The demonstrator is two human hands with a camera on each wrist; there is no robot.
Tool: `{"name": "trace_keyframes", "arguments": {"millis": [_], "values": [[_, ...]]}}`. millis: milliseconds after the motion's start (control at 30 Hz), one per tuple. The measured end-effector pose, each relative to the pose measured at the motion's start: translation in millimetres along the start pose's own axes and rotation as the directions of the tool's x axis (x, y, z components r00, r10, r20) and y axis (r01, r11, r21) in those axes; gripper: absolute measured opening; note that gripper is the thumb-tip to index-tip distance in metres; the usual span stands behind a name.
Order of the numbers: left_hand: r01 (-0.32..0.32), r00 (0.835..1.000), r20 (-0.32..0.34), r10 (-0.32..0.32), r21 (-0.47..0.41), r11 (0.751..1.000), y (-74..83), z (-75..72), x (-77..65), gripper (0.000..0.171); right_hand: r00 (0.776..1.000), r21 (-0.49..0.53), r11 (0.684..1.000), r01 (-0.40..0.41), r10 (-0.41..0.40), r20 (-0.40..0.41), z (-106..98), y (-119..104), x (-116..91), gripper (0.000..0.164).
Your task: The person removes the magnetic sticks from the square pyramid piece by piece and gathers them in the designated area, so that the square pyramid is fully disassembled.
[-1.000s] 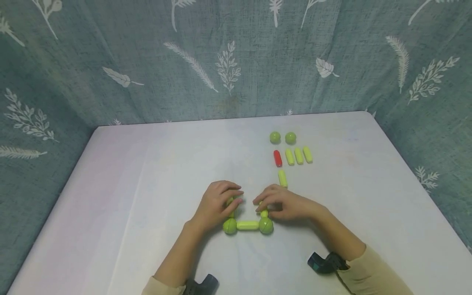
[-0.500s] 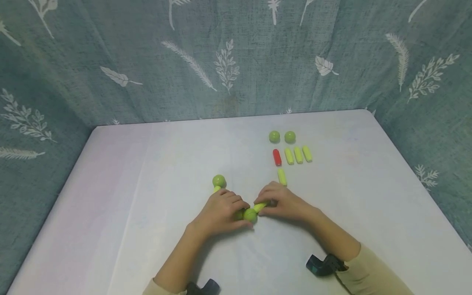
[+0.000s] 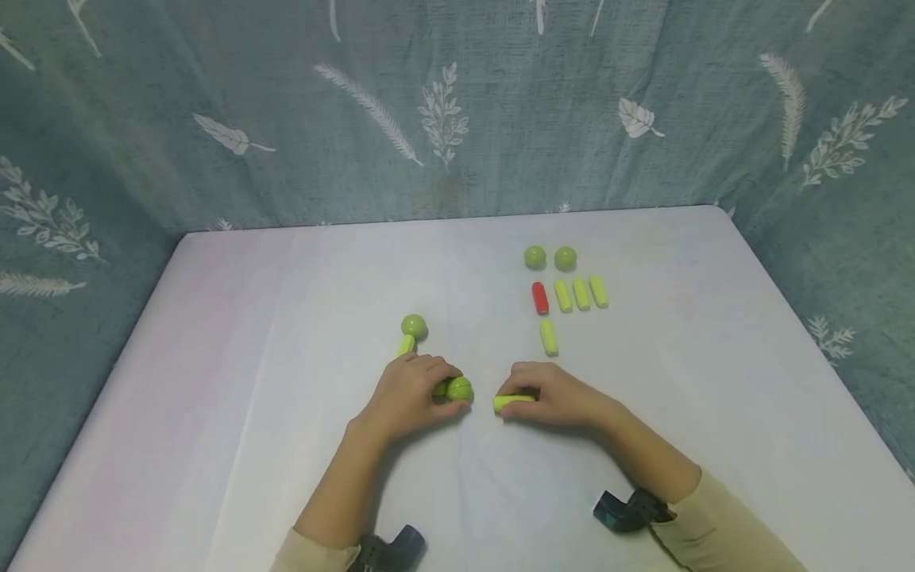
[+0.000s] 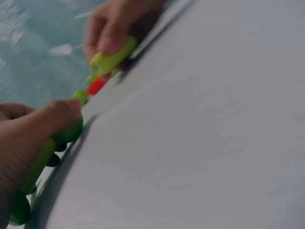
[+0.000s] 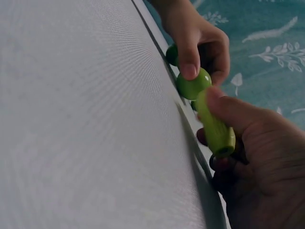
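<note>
In the head view my left hand (image 3: 415, 396) grips a joined piece made of green balls and yellow-green sticks, with the middle under the palm and fingers. One green ball (image 3: 460, 388) shows between thumb and fingers; another ball (image 3: 413, 326), with a short stick (image 3: 406, 345) next to it, sticks out beyond the knuckles. My right hand (image 3: 557, 393) pinches a loose yellow-green stick (image 3: 511, 403) between thumb and fingers, lying roughly sideways. A gap separates this stick from the ball in the left hand. A hole shows in the stick's end (image 5: 224, 150) in the right wrist view.
Beyond the right hand lie a yellow-green stick (image 3: 548, 338), a red stick (image 3: 539, 298) and a row of 3 yellow-green sticks (image 3: 581, 295). Two loose green balls (image 3: 550, 257) sit behind them. Patterned cloth (image 3: 443, 119) hangs around the white table (image 3: 322, 294).
The joined piece has turned and moved left with my left hand. The stick in my right hand has come away from the ball and now lies sideways.
</note>
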State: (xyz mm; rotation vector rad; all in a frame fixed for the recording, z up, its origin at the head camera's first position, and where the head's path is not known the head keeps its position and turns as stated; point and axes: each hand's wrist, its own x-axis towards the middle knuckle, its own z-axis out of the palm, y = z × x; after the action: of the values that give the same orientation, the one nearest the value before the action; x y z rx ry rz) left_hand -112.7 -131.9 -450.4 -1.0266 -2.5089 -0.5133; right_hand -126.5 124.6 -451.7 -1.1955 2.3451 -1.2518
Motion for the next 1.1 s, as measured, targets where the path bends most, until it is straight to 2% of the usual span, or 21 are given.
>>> {"name": "trace_keyframes", "arguments": {"millis": [100, 200, 267, 333, 367, 433, 500, 567, 600, 667, 767, 833, 867, 900, 1033, 1100], "values": [[-0.011, 0.998, -0.066, 0.014, 0.040, 0.999, -9.8, -1.3, -3.8, 0.042, 0.998, 0.099, 0.994, -0.046, 0.051, -0.041, 0, 1, 0, 0.018], [-0.040, 0.996, -0.082, 0.046, 0.062, 0.997, -14.5, -3.3, -3.8, 0.045, 0.995, 0.169, 0.984, -0.050, 0.063, -0.074, 1, 0, 0, 0.027], [-0.032, 0.999, -0.037, 0.034, 0.055, 0.998, -14.8, -7.2, -2.8, 0.048, 0.995, 0.167, 0.985, -0.037, 0.052, -0.090, 0, -2, 1, 0.030], [0.013, 0.998, 0.056, -0.015, 0.036, 0.999, -13.4, -13.3, -1.2, 0.050, 0.992, 0.134, 0.990, -0.040, 0.056, -0.116, -2, -5, 1, 0.029], [0.045, 0.992, 0.115, -0.047, 0.022, 0.999, -11.9, -17.6, -0.2, 0.052, 0.989, 0.119, 0.991, -0.058, 0.073, -0.130, -4, -6, 1, 0.027], [0.115, 0.965, 0.239, -0.111, 0.000, 0.993, -8.5, -26.9, 2.2, 0.056, 0.981, 0.104, 0.989, -0.101, 0.116, -0.154, -8, -9, 1, 0.023], [0.180, 0.924, 0.345, -0.165, -0.012, 0.984, -4.8, -35.5, 4.3, 0.060, 0.970, 0.118, 0.981, -0.156, 0.175, -0.170, -14, -11, 0, 0.021], [0.222, 0.889, 0.414, -0.194, -0.019, 0.975, -1.9, -42.0, 5.4, 0.063, 0.957, 0.143, 0.968, -0.206, 0.230, -0.175, -20, -11, -2, 0.022], [0.230, 0.881, 0.427, -0.201, -0.016, 0.973, -1.4, -43.8, 5.3, 0.063, 0.949, 0.153, 0.960, -0.234, 0.260, -0.179, -23, -10, -4, 0.023], [0.224, 0.885, 0.419, -0.205, 0.004, 0.975, -3.7, -45.6, 4.2, 0.061, 0.933, 0.180, 0.945, -0.274, 0.307, -0.188, -30, -8, -8, 0.026], [0.212, 0.911, 0.359, -0.205, 0.020, 0.977, -12.3, -45.2, -0.2, 0.054, 0.900, 0.214, 0.915, -0.342, 0.384, -0.205, -41, -1, -16, 0.029], [0.222, 0.916, 0.338, -0.216, 0.022, 0.975, -18.6, -45.1, -4.0, 0.048, 0.878, 0.227, 0.898, -0.377, 0.425, -0.222, -48, 5, -21, 0.029], [0.247, 0.909, 0.344, -0.234, 0.007, 0.969, -20.6, -46.0, -5.6, 0.046, 0.866, 0.224, 0.890, -0.397, 0.444, -0.231, -50, 8, -22, 0.029], [0.284, 0.895, 0.362, -0.259, -0.015, 0.959, -21.8, -47.5, -6.9, 0.043, 0.853, 0.217, 0.882, -0.417, 0.463, -0.241, -53, 12, -24, 0.029], [0.412, 0.826, 0.455, -0.334, -0.080, 0.908, -21.8, -54.9, -7.9, 0.035, 0.801, 0.183, 0.850, -0.494, 0.527, -0.284, -62, 22, -28, 0.030], [0.441, 0.807, 0.480, -0.344, -0.104, 0.892, -21.2, -56.5, -7.2, 0.032, 0.779, 0.177, 0.838, -0.516, 0.545, -0.309, -65, 26, -29, 0.031]]}}
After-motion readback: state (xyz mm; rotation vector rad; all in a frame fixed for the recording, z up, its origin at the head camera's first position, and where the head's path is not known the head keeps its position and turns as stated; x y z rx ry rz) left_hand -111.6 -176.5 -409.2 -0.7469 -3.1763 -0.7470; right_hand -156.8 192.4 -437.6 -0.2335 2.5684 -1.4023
